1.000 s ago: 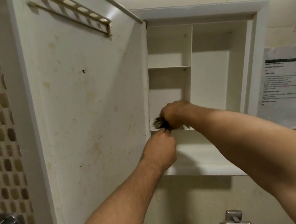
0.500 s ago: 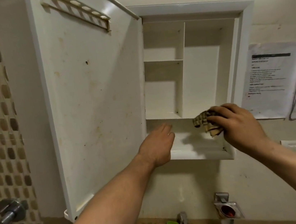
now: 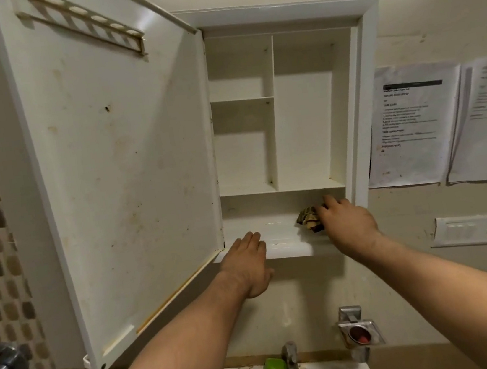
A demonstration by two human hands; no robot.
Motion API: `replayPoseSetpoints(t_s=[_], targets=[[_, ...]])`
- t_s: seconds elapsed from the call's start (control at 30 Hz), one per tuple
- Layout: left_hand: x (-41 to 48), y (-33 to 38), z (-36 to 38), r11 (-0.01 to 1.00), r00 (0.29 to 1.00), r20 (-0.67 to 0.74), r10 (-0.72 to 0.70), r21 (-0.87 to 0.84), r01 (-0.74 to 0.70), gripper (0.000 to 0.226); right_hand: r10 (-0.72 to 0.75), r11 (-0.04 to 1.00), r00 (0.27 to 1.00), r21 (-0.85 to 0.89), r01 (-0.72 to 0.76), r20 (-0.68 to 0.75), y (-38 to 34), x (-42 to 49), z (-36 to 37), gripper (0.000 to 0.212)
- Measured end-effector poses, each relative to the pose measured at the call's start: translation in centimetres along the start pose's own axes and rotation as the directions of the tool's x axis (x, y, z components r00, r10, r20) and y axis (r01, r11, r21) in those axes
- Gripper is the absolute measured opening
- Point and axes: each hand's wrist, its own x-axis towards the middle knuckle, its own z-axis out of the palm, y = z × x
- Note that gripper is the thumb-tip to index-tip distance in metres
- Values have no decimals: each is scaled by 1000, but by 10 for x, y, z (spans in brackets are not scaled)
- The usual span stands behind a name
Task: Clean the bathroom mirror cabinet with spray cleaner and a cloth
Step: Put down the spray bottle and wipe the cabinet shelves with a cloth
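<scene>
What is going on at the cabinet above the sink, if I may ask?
A person is cleaning the inside of the open mirror cabinet. Their right hand holds a crumpled cloth against the right end of the bottom shelf, while the left hand rests flat on that shelf's front edge. The door stands swung out to the left, its inner face spotted with stains.

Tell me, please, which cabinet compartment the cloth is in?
The bottom compartment, the only full-width one; the right hand holds the cloth at its right end.

The right hand (image 3: 347, 226) has carried the cloth (image 3: 308, 219) rightward along the bottom shelf (image 3: 283, 239).
</scene>
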Motion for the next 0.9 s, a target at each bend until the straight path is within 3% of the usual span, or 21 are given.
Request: replayPoseSetpoints(t_s=[0.07, 0.17, 0.4, 0.5, 0.6, 0.67, 0.73, 0.8, 0.9], targets=[[-1, -1, 12, 999, 1000, 21, -3, -47, 3, 77, 55, 996, 993, -72, -48, 101, -11, 9, 3, 34], [-2, -6, 24, 997, 1000, -25, 14, -81, -16, 78, 103, 994, 972, -47, -95, 210, -26, 27, 6, 24], [-6, -12, 33, 989, 992, -115, 58, -129, -73, 81, 65, 996, 952, 41, -81, 299, -68, 69, 12, 22], [-5, -9, 38, 988, 987, -153, 48, -140, -70, 83, -87, 968, 953, 251, 12, 291, -102, 84, 6, 23], [-3, -9, 38, 989, 987, -154, 37, -132, -58, 83, -250, 789, 934, 612, 45, 255, -119, 86, 5, 32], [-3, -11, 40, 989, 987, -158, 30, -137, -52, 83, -316, 711, 922, 699, 74, 225, -111, 82, 7, 40], [-3, -12, 41, 987, 985, -169, 38, -145, -63, 84, -335, 822, 918, 542, 175, 211, -91, 77, 10, 33], [-3, -12, 42, 986, 984, -171, 41, -151, -67, 85, -258, 947, 931, 261, 190, 258, -65, 71, 10, 20], [-4, -10, 42, 988, 990, -142, 25, -146, -46, 86, -95, 965, 905, -185, 186, 415, -23, 53, 5, 25]])
